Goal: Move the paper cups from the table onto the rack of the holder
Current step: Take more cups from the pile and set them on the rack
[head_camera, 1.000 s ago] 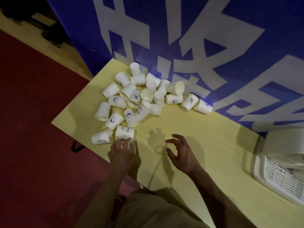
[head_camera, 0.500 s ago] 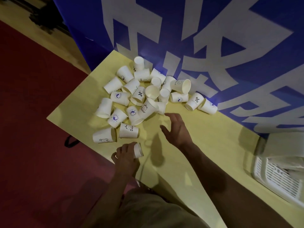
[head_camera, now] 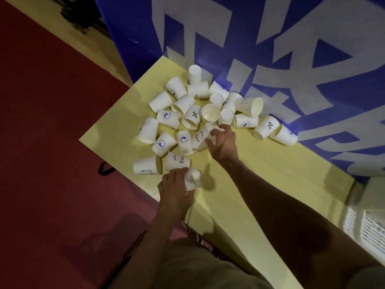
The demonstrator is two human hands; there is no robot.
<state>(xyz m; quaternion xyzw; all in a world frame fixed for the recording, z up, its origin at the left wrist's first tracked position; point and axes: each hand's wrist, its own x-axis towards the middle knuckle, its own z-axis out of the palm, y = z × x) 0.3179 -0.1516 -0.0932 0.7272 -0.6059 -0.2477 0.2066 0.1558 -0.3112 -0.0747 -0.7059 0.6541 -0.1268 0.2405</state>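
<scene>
Several white paper cups, most lying on their sides, are heaped on the far left part of the yellow table. My left hand grips one white cup near the table's front edge, just below two lying cups. My right hand reaches into the near side of the heap, fingers spread and curling onto a lying cup printed "Bear". The holder's white slatted rack shows at the right edge, partly cut off.
A blue banner with large white characters stands right behind the table, touching the cups at the back. Red floor lies to the left. A dark strap sticks out under the table's left edge.
My right hand moved forward from the table's middle to the heap and now touches the "Bear" cup. My left hand took a cup and holds it by the front edge.
</scene>
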